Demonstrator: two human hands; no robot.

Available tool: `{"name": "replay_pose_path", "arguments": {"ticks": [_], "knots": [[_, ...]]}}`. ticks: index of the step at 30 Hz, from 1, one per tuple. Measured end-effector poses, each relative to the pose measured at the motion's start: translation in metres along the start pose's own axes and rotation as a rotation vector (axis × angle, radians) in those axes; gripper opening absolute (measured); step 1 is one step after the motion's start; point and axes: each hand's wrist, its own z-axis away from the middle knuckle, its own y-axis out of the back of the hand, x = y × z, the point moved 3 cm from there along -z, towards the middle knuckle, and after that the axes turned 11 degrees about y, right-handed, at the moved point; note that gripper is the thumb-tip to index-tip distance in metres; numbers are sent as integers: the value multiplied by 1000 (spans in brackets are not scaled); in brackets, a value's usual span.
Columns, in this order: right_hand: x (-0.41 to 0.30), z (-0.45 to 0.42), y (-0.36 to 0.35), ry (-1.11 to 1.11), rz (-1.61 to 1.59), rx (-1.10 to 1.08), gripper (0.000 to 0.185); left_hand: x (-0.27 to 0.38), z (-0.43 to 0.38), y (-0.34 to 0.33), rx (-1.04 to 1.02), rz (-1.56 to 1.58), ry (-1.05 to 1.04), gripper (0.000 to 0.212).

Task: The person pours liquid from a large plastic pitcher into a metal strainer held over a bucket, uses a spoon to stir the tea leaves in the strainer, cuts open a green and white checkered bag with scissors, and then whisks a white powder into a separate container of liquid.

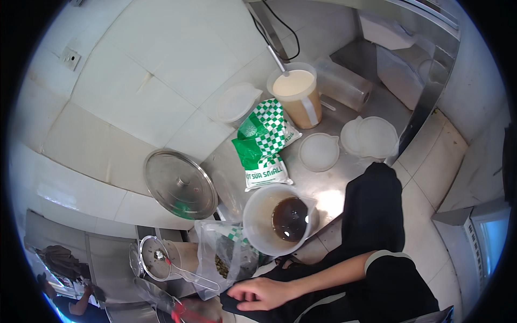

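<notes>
My right hand (262, 294) rests palm down on my dark-clothed knee, its fingers slightly curled and holding nothing. My left hand is out of view. Before me stands a translucent plastic pitcher (258, 202) with dark brown liquid (290, 220). Beside it a clear plastic bag (228, 258) holds dark dried matter, perhaps tea leaves. Left of the bag, a fine wire strainer (153, 258) lies over a container. Green-and-white printed packets (266, 141) lie behind the pitcher, next to a tall plastic pitcher of beige liquid (301, 99) with a metal-handled utensil (276, 60) in it.
Plastic lids (319, 152) lie on the steel table (307, 181). An empty clear pitcher (343, 84) lies on its side. A round steel lid (181, 181) leans at the wall. A blurred red object (194, 313) is at the bottom edge. Another person (72, 305) is at lower left.
</notes>
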Motion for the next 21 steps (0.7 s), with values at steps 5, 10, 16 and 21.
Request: {"name": "replay_pose_path", "arguments": {"ticks": [5,10,16,21], "knots": [[-34,-4,100,-104,-163,439,32,172,19,-144,-673,-246,-830,28],[-75,44,208,-73,-25,713,31,208,32,-280,-1267,-9,-1110,16],[-105,114,288,-384,893,1227,30,179,-66,-493,-876,-336,-907,16],[-94,136,319,-487,879,1265,28,105,-106,-602,-661,-1059,-1182,27]]}}
